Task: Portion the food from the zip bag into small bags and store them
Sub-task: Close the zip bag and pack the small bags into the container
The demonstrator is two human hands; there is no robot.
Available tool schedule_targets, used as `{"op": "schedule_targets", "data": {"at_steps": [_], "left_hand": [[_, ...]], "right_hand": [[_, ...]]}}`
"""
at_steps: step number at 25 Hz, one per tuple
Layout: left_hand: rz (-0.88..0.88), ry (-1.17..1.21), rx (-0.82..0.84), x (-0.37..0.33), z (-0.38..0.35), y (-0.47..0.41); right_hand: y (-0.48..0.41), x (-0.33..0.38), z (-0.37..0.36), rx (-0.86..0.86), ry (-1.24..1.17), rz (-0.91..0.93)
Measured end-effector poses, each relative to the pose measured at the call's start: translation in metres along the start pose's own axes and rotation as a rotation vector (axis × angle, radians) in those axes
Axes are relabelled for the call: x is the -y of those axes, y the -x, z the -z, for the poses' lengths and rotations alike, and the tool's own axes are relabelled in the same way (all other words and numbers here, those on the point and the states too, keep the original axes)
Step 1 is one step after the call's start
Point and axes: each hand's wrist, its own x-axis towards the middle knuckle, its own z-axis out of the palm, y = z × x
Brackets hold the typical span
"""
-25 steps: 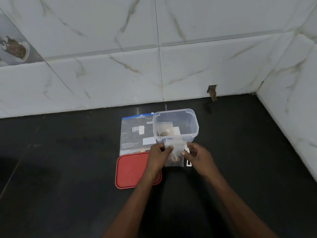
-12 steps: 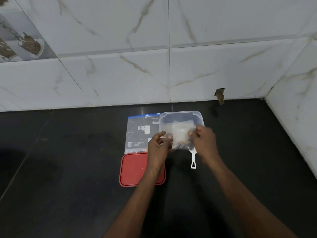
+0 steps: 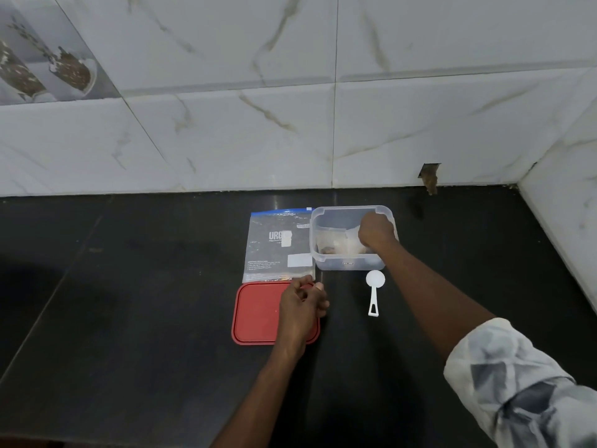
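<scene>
- The right hand reaches down into the clear container. Its knuckles face up and its fingers point down at the small bags. I cannot tell whether it grips a bag or only touches one.
- The small bags lie on the container's floor, clear plastic with something brown showing at the 7 o'clock corner.
- The left hand is over the 1 o'clock corner of the red lid, fingers loosely curled and holding nothing.
- The zip bag lies flat on the dark desk, just beside the container at its 9 o'clock, printed face up.
- The red lid lies flat at 6 o'clock of the zip bag, its far edge meeting the bag's near edge.
- A white scoop lies on the desk at 6 o'clock of the container, bowl toward it and handle toward the person.
- A grey-and-white patterned sleeve covers the right upper arm.
</scene>
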Motion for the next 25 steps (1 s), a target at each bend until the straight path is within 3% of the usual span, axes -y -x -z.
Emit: {"op": "schedule_targets", "data": {"at_steps": [6, 10, 12, 17, 20, 25], "left_hand": [[0.039, -0.043, -0.031, 0.005, 0.004, -0.001], [0.046, -0.073, -0.037, 0.008, 0.004, -0.001], [0.041, -0.095, -0.031, 0.009, 0.003, 0.0], [-0.025, -0.183, -0.063, 0.0, 0.008, -0.001], [-0.053, -0.202, -0.082, -0.005, 0.011, -0.005], [-0.087, -0.252, -0.087, -0.001, 0.01, -0.001]], "right_hand": [[-0.006, 0.009, 0.04, -0.096, 0.167, 0.104], [-0.012, 0.001, 0.039, 0.222, 0.131, 0.168], [-0.005, -0.003, 0.022, 0.283, 0.227, 0.201], [-0.006, -0.003, 0.005, 0.143, 0.34, 0.263], [-0.012, -0.004, 0.012, 0.149, 0.294, 0.313], [-0.032, -0.016, 0.042, 0.012, 0.128, 0.348]]}}
